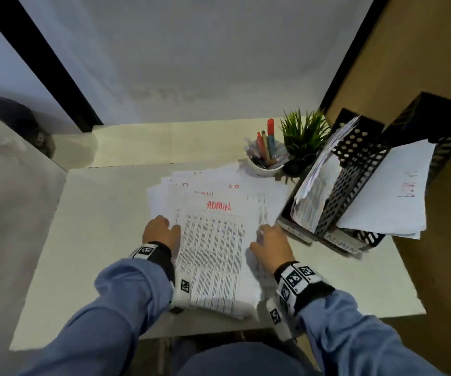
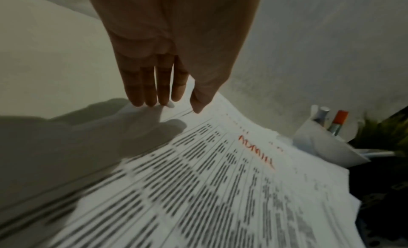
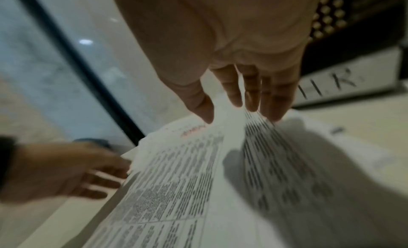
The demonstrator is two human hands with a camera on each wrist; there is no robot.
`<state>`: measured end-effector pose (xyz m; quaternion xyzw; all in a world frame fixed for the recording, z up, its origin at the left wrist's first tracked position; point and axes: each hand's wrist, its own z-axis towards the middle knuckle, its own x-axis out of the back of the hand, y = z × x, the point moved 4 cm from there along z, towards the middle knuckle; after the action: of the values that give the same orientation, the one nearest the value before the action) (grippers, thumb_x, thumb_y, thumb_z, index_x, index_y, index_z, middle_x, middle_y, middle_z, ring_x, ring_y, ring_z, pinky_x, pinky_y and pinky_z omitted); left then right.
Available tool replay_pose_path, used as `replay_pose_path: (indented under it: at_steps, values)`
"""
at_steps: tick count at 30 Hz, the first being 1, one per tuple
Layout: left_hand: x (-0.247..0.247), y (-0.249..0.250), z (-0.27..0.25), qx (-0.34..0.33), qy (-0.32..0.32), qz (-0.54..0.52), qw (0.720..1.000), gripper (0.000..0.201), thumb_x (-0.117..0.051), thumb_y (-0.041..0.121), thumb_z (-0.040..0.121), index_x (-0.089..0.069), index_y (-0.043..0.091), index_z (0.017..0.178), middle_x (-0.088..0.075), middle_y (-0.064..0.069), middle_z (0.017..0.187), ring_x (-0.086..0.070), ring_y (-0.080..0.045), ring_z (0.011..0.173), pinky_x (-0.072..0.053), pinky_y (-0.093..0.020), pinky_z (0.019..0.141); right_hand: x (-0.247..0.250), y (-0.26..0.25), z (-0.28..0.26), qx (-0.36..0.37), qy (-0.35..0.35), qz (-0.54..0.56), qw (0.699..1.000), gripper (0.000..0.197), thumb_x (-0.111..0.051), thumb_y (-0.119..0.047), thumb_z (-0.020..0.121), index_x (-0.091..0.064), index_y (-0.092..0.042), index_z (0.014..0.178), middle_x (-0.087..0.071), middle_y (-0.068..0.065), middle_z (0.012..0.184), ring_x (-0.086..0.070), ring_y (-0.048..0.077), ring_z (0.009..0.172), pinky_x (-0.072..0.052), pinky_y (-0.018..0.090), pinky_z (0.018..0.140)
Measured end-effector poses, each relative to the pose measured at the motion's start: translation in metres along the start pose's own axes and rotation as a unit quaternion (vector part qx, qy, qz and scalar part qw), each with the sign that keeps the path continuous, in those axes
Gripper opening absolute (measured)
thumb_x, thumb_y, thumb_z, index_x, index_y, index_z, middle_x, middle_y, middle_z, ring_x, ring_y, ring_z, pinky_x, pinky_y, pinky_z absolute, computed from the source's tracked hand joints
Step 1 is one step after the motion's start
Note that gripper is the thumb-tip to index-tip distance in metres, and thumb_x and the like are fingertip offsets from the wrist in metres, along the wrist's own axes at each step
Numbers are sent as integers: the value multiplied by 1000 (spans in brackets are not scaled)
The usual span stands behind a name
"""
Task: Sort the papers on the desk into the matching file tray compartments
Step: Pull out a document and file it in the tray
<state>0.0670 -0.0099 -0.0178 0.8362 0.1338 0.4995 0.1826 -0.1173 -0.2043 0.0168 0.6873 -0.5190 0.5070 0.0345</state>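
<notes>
A fanned stack of printed papers (image 1: pixel 213 240) lies mid-desk; its top sheet carries "ADMIN" (image 1: pixel 219 206) in red. My left hand (image 1: pixel 162 230) is at the stack's left edge, its fingers straight (image 2: pixel 152 94), with the fingertips and thumb touching the paper. My right hand (image 1: pixel 269 240) is at the right edge. There its thumb and fingers (image 3: pixel 253 94) pinch up a ridge of the top sheet (image 3: pixel 176 182). The black perforated file tray (image 1: pixel 354 169) stands to the right, labelled HR (image 3: pixel 331 84) and ADMIN (image 1: pixel 341 240), with papers leaning in both compartments.
A white cup of pens and markers (image 1: pixel 266 158) and a small green plant (image 1: pixel 304 137) stand behind the stack, left of the tray. The white desk (image 1: pixel 97 240) ends close to my body. A wall rises behind it.
</notes>
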Motion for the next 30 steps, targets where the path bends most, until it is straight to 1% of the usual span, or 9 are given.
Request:
replay_pose_path:
  at_steps: [5, 9, 12, 15, 18, 21, 25, 28, 30]
  values:
    - [-13, -22, -14, 1, 23, -44, 999, 37, -67, 27, 79, -56, 6, 108, -60, -15, 109, -58, -34, 99, -48, -38, 86, -25, 7, 19, -110, 20, 112, 987, 17, -57, -17, 84, -40, -13, 82, -40, 5, 98, -43, 18, 72, -26, 23, 49]
    - [-8, -23, -21, 1, 52, -97, 994, 27, -73, 14, 75, -53, 11, 93, -59, -8, 85, -62, -33, 84, -51, -39, 77, -28, 4, 29, -144, 38, 238, 960, 19, -68, -16, 81, -56, -9, 94, -53, 7, 94, -55, 22, 82, -40, 24, 69]
    - [-5, -25, -26, 7, 53, -138, 989, 23, -72, 12, 76, -55, 14, 92, -57, -3, 79, -61, -28, 81, -51, -35, 79, -30, 5, 34, -141, 69, 263, 952, 43, -73, -10, 76, -34, -16, 59, -30, 3, 60, -27, 16, 54, -21, 25, 50]
    - [-3, -33, -27, 13, 54, -194, 979, 23, -67, 7, 81, -58, 16, 100, -58, -2, 79, -61, -27, 84, -51, -35, 86, -30, 2, 31, -119, 75, 283, 949, 11, -68, -1, 77, -63, -8, 69, -53, 9, 66, -48, 18, 62, -39, 23, 57]
    - [-3, -38, -30, 18, 60, -241, 969, 31, -67, 7, 81, -58, 16, 109, -62, -4, 83, -61, -22, 84, -48, -30, 87, -30, 4, 30, -86, 70, 331, 937, 22, -61, 7, 76, -74, -9, 83, -62, 7, 69, -54, 20, 66, -44, 24, 60]
    - [1, -41, -32, 26, 95, -274, 957, 25, -67, 3, 79, -63, 14, 101, -62, -4, 78, -59, -21, 77, -49, -29, 82, -28, 12, 29, -92, 79, 433, 893, 44, -40, 21, 71, -71, -8, 60, -63, 8, 62, -51, 22, 60, -42, 24, 56]
    - [6, -45, -27, 33, 107, -298, 948, 15, -68, 4, 78, -68, 12, 90, -68, -8, 83, -63, -29, 78, -54, -38, 82, -31, 29, 33, -144, 58, 513, 844, 49, -34, 18, 65, -64, -12, 40, -66, 17, 67, -57, 29, 68, -46, 35, 64]
    - [8, -42, -27, -1, 93, -283, 955, 12, -59, 0, 84, -69, 6, 85, -64, -8, 82, -55, -24, 79, -43, -23, 69, -25, 29, 32, -155, 49, 523, 837, 42, -35, 19, 70, -65, -3, 50, -67, 17, 67, -62, 29, 66, -51, 25, 55]
    - [8, -39, -28, -10, 86, -313, 946, 29, -50, -9, 82, -65, 11, 66, -64, -6, 79, -56, -22, 81, -41, -20, 68, -22, 25, 33, -157, 41, 519, 839, 30, -41, 18, 76, -66, 4, 65, -68, 12, 65, -64, 21, 60, -52, 19, 53]
